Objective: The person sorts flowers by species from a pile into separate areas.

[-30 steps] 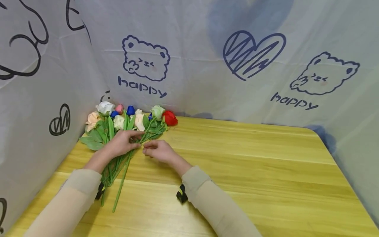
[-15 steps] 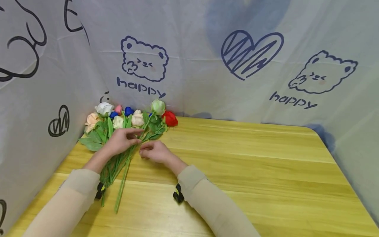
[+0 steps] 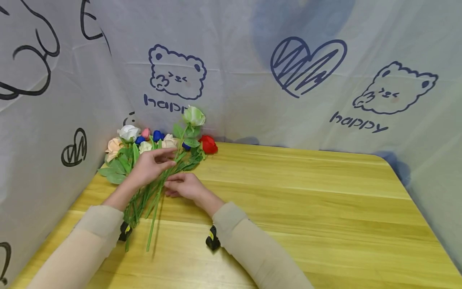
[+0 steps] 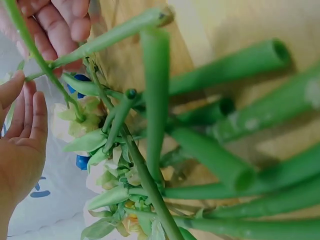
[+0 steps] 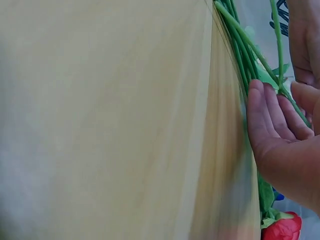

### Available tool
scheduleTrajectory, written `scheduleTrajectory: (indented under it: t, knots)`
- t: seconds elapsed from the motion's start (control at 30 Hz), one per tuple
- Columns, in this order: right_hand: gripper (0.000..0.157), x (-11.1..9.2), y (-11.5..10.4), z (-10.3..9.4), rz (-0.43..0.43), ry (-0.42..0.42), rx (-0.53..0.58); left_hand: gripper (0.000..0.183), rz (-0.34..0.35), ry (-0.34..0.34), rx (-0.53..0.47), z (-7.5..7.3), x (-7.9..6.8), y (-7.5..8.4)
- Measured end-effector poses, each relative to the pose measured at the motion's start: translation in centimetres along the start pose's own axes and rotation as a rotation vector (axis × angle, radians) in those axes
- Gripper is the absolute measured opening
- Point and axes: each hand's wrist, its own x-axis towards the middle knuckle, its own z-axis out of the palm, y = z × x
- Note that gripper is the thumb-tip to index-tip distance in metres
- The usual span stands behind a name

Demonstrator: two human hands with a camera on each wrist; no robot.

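Note:
In the head view, a pale green rose rises above the other flowers. My left hand pinches its stem between thumb and fingers; the left wrist view shows that green stem running toward the thumb tip. Just below, my right hand reaches in from the right, its fingertips beside the stems. In the right wrist view, the right fingers extend loosely behind a stem, without a clear pinch. A bunch of artificial flowers lies under and behind my left hand, including a white rose and a red rose.
The bunch lies at the back left of the wooden table, its stems pointing toward me. A printed cloth stands upright behind the table and along both sides. Pale sleeves cover both forearms.
The pale green rose has risen off the bunch, its head now higher against the cloth. My left hand has lifted slightly, and my right hand has moved left to the stems.

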Motion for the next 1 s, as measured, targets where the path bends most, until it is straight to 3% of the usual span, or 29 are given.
scheduleTrajectory:
  t: [0.43,1.0]
  knots:
    - [0.014,-0.03,0.4,0.34,-0.015,0.095,0.145,0.047,0.006,0.032,-0.048,0.63,-0.02,-0.15]
    - [0.015,-0.3,0.21,0.99,-0.055,0.199,0.039,0.058,0.006,0.0,-0.079,0.4,-0.91,-0.58]
